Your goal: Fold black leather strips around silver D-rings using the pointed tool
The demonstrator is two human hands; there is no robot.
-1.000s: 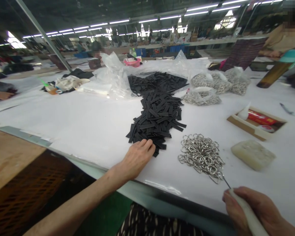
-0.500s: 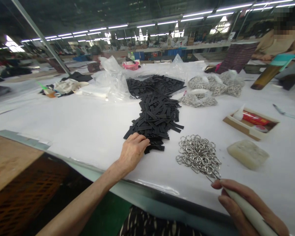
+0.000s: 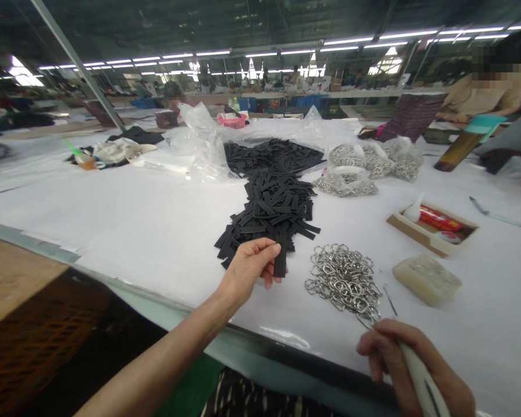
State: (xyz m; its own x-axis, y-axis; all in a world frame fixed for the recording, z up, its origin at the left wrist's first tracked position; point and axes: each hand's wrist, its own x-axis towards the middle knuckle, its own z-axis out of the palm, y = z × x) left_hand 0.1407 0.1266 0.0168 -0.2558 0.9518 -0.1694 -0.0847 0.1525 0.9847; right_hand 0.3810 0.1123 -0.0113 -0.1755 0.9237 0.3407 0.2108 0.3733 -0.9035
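My left hand point(image 3: 254, 263) pinches one short black strap piece point(image 3: 280, 263) between thumb and fingers, in front of the heap of black strap pieces point(image 3: 278, 202). At the lower right, my right hand point(image 3: 417, 365) is closed around a pale-handled awl point(image 3: 421, 376), whose thin metal tip points up and away. Just ahead of the right fingertips lies a pile of silver metal rings point(image 3: 342, 278). One ring at the pile's near edge almost meets those fingers; whether they touch it I cannot tell.
To the right lie a translucent yellowish block point(image 3: 426, 280) and a small box point(image 3: 434, 227) with a red tube. Bags of rings point(image 3: 347, 180) sit behind, near a teal-lidded bottle point(image 3: 466, 143). Clear plastic point(image 3: 206, 145) stands at left of the heap. Another person point(image 3: 481, 95) is at far right.
My left hand has drawn back from the heap and turned, bringing out one strap piece. My right hand has shifted left slightly, and the awl's tip now shows clear of the rings.
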